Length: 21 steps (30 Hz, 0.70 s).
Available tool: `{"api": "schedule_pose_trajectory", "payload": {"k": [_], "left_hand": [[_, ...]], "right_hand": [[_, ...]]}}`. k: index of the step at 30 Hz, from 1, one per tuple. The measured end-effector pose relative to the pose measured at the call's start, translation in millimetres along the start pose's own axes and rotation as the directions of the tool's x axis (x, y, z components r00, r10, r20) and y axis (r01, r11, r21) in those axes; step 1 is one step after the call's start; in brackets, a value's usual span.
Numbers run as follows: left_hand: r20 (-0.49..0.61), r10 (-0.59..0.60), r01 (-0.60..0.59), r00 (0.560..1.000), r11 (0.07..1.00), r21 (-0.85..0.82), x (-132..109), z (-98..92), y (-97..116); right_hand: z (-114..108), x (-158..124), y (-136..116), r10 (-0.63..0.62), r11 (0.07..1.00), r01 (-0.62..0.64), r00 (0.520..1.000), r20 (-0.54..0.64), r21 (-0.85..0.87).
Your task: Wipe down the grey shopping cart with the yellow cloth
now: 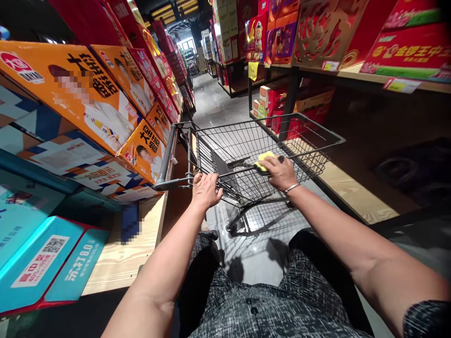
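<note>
A grey wire shopping cart (243, 180) stands on the aisle floor right in front of me, its handle (166, 157) toward the left. My left hand (206, 188) is closed over the near top rail of the basket, close to the handle end. Farther along the same rail, my right hand (281, 173) presses a bunched yellow cloth (265, 161) against the metal. Dark patches show beside the cloth, and part of it is hidden under my fingers. The wire basket shows no goods inside.
Orange boxes (70, 89) are stacked on the left, above a wooden shelf (123, 256) with a turquoise carton (45, 263). On the right, a shelf holds red gift boxes (412, 51). A tiled aisle (211, 96) runs ahead between the shelves.
</note>
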<state>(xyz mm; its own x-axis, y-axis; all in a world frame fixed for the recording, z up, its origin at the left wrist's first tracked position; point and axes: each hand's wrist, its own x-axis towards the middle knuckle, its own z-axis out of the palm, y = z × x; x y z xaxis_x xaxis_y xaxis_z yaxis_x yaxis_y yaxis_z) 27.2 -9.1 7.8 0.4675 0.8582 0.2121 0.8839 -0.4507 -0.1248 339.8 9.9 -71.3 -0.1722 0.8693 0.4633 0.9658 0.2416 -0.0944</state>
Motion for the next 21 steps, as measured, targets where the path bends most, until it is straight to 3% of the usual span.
{"api": "schedule_pose_trajectory", "payload": {"k": [4, 6, 8, 12, 17, 19, 21], "left_hand": [[-0.019, 0.013, -0.014, 1.000, 1.000, -0.024, 0, 0.6, 1], [-0.020, 0.015, -0.016, 1.000, 0.999, -0.030, -1, 0.6, 1], [-0.021, 0.011, -0.011, 1.000, 0.999, -0.036, -1, 0.5, 0], [-0.017, 0.009, -0.010, 1.000, 0.999, -0.043, -2, 1.4, -2], [-0.030, -0.007, 0.006, 1.000, 0.999, -0.042, -4, 2.3, -6], [-0.040, -0.011, 0.010, 0.999, 0.999, -0.034, -5, 2.3, -9], [-0.040, -0.011, 0.009, 0.999, 1.000, -0.029, -8, 2.2, -12]], "right_hand": [[-12, -11, 66, 0.205, 0.973, -0.204, 0.979, 0.002, -0.104], [-15, -12, 77, 0.305, 0.944, -0.305, 0.952, -0.017, -0.125], [-14, -10, 68, 0.377, 0.919, -0.379, 0.925, -0.040, -0.106], [-5, 0, -4, 0.354, 0.934, -0.357, 0.932, -0.083, -0.027], [9, 15, -120, 0.129, 0.989, -0.117, 0.980, -0.154, 0.090], [10, 20, -151, 0.025, 0.994, -0.008, 0.987, -0.158, 0.110], [10, 20, -162, -0.074, 0.990, 0.088, 0.988, -0.135, 0.106]]}}
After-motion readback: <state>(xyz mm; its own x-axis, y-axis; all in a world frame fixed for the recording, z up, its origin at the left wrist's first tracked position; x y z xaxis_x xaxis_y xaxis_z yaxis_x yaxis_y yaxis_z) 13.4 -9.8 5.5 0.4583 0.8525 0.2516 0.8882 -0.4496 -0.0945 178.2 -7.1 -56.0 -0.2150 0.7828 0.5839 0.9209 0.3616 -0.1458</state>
